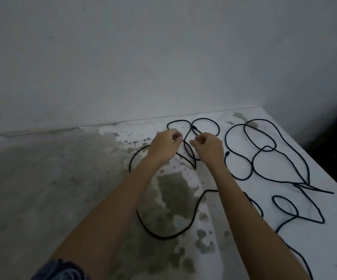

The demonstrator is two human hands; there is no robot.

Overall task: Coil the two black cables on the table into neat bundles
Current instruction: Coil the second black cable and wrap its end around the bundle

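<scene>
Your left hand [166,147] pinches a strand of the first cable [163,237] near the bench's [325,249] far edge, probably to start a loop. Your right hand [208,147] curls beside it, but I cannot tell whether it grips anything. The second cable [252,158] sprawls loose along the right edge.

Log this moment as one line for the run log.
left hand: pinches left cable | right hand: pinches left cable | right cable: loose, untouched | bundles: none yet | table: stained
</scene>
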